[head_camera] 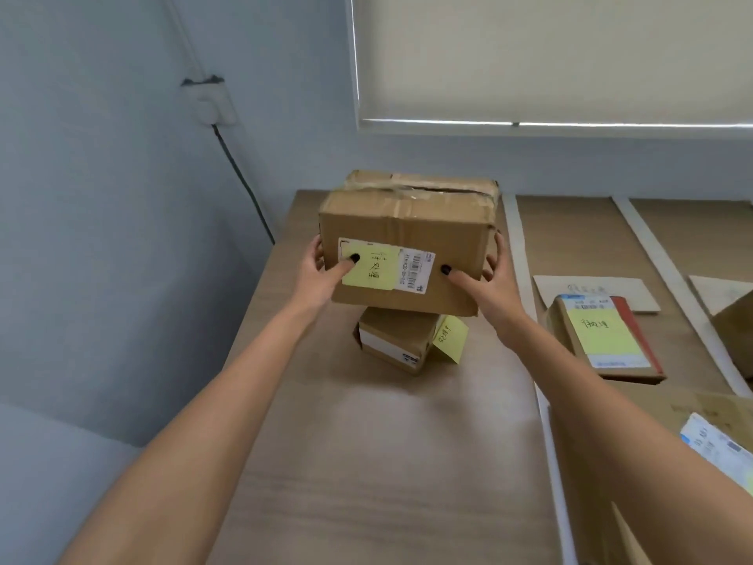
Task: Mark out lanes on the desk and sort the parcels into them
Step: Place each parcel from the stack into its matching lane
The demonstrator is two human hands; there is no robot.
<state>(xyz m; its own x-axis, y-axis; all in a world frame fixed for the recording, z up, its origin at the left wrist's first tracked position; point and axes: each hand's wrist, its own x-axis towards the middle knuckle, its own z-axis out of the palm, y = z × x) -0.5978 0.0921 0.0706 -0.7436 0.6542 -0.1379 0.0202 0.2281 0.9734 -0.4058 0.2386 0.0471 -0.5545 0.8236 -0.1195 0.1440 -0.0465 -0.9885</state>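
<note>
both hands, left hand (315,267) and right hand (491,279), are gripping a big box (407,238) by its sides, sitting it on a small box (393,340) on the desk (366,462).

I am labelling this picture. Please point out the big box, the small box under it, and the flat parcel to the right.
Big box (407,234), head view: middle of its front face.
Small box (393,336), head view: its top.
Flat parcel (601,334), head view: yellow note on its top.

desk (366,462) | tape strips (519,254) | small box (393,340) | flat parcel (603,340)
</note>
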